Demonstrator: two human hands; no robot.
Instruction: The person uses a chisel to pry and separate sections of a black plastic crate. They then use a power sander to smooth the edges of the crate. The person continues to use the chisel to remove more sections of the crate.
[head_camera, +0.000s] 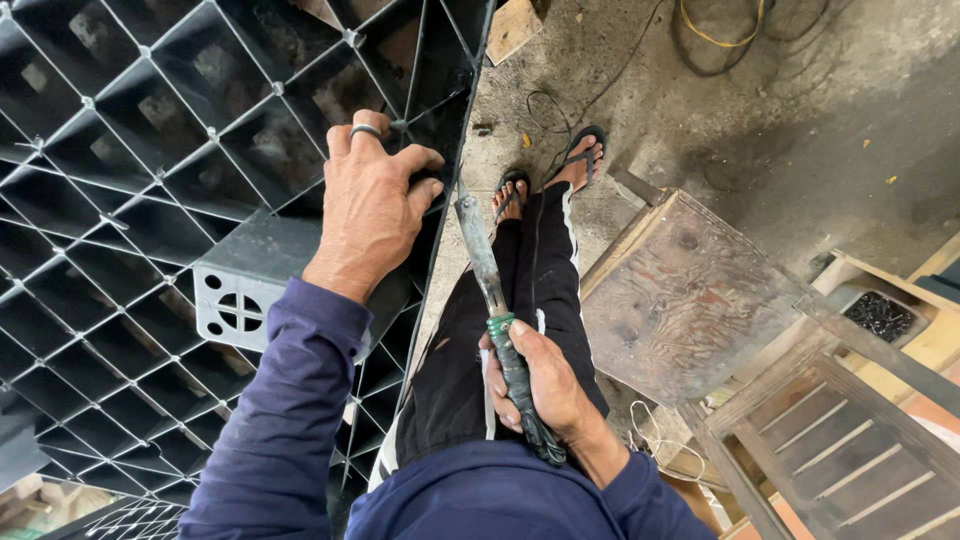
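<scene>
A stained concrete floor (760, 110) fills the background, with a yellow cable (722, 38) lying in loops near the top edge. At far left, a large black plastic grid panel (130, 150) of diamond-shaped cells stands tilted, with a grey perforated block (250, 285) set into it. The left hand (372, 205), wearing a ring, is curled over the panel's right edge, fingers hooked into a cell and the thumb pressed against the rim. Just right of the panel edge, the right hand (540, 385) is wrapped tightly round the dark taped handle of a knife (482, 260); the worn blade points up toward the left hand. Below are dark trousers and feet in sandals (580, 150). At right stands a weathered wooden bench (690, 295).
</scene>
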